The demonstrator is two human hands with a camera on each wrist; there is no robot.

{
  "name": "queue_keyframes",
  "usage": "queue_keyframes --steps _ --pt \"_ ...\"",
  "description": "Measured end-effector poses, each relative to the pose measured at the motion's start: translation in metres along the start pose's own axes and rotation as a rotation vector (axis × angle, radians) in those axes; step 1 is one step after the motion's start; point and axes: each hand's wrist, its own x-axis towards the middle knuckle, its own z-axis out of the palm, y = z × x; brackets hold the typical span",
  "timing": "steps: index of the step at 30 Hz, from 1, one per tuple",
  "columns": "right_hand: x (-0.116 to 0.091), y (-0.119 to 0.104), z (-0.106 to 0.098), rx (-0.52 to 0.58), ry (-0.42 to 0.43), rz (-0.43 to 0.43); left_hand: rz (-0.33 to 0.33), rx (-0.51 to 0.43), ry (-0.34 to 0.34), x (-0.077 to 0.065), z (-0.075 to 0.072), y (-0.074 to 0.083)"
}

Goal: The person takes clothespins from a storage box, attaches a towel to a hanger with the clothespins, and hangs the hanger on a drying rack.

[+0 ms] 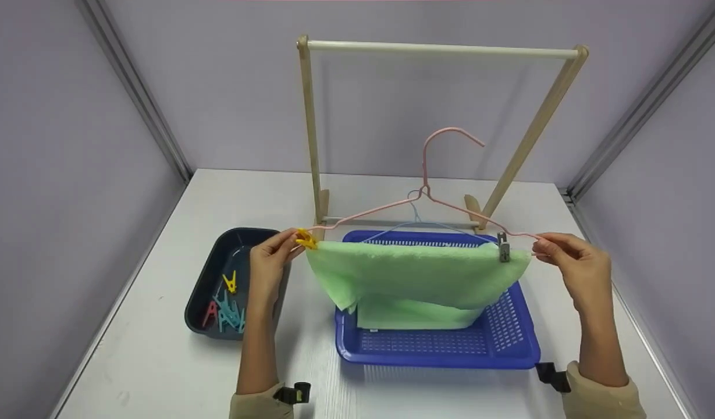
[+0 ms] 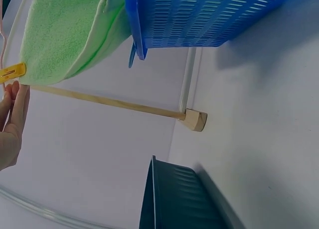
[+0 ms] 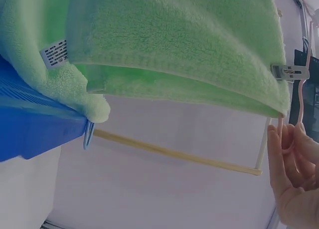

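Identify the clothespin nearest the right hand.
The grey clothespin on the green towel; a yellow clothespin sits at the left hand, others lie in the dark tray.

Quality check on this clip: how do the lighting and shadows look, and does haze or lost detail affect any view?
Head: fairly even light, soft shadow in front of the blue basket; left wrist: soft shadows beside that basket and the dark tray; right wrist: slightly hazy, the green towel tinted bluish toward the left edge, its label print too small to read.
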Motion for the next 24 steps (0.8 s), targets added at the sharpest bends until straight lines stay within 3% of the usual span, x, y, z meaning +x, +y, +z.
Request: queue_keyframes --steps 7,16,20,24 --pt "0.0006 0.0006 0.0008 0.062 0.046 0.058 0.001 0.048 -0.046 0.0 -0.001 -0.0007" --pt "0.0024 0.0055 0.003 0.338 0.002 0.034 -0.007 0.125 -0.089 -0.0001 -0.0017 0.0008" --pt "0.0057 0.0074 0.0046 0.451 0.042 0.076 0.004 0.128 -0.086 0.0012 -0.0015 0.0001" --pt "0.0092 0.0079 0.0064 0.492 0.088 0.099 0.02 0.129 -0.08 0.0025 -0.0023 -0.0001"
